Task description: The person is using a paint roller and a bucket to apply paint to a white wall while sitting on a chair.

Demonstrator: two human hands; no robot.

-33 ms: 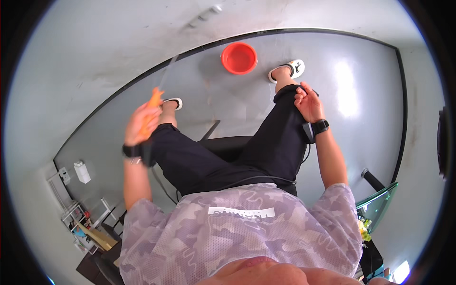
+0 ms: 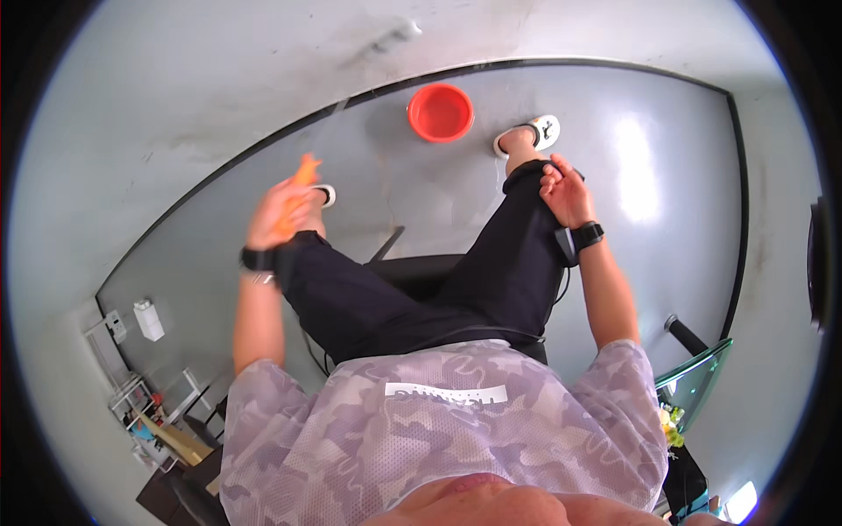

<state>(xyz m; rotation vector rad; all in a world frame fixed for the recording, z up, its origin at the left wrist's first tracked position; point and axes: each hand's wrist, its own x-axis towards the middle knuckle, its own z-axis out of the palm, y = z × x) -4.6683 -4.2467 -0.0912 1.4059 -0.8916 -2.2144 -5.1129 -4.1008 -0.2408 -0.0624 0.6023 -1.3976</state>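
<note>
My left hand [image 2: 282, 215], slightly blurred, is closed around an orange stick-like thing [image 2: 306, 169] with a flared, knobbly tip. Its exact kind cannot be made out. Beyond the tip a thin pale streak [image 2: 338, 106] runs toward the wall and ends in a blurred grey-white piece [image 2: 386, 42]; whether these are joined to the orange thing is unclear. Over my right knee, palm up, lies my right hand [image 2: 569, 191], holding nothing, its fingers loosely bent and apart. A red round basin [image 2: 440, 114] stands on the floor ahead, out of reach of both hands.
I sit with knees apart, feet in white slippers [image 2: 545, 132] on the grey floor [image 2: 684, 193]. Wet-looking marks run across the floor. A cable lies by my lap. A glass table edge [image 2: 702, 377] is at right; a white box [image 2: 149, 320] and cluttered shelf [image 2: 140, 412] are at left.
My left hand has moved a little to the right and forward with the orange thing. The pale piece near the wall has shifted right and down. My right hand stays on the knee.
</note>
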